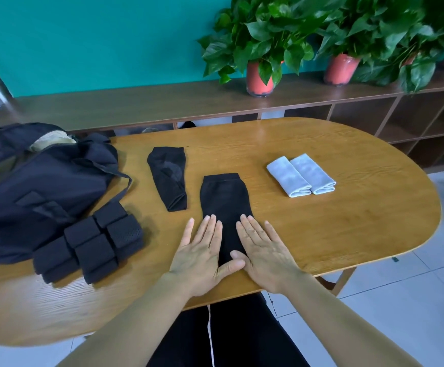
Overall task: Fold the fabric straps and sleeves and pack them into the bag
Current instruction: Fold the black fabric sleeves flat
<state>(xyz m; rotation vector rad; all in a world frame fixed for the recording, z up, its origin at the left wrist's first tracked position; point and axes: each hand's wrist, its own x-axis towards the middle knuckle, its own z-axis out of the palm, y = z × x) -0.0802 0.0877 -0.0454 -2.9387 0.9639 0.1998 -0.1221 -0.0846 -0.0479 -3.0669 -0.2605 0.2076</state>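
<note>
Oval wooden desk (321,234); dark bag (43,192) at its left end, folded black straps (91,242) against it. Black sleeve (224,205) flat at centre, second sleeve (169,176) just left. Left hand (202,250) and right hand (263,250) press its near end, each grip flat, fingers straight, holding nothing.

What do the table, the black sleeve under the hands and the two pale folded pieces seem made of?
Table: wood or wood veneer, smooth with a soft sheen; grain lines and glare show.
Black sleeve: thin stretchy knit, matte; ribbed band at its far end.
Pale folded pieces: soft cloth, perhaps terry; mottled, slightly fuzzy look.
</note>
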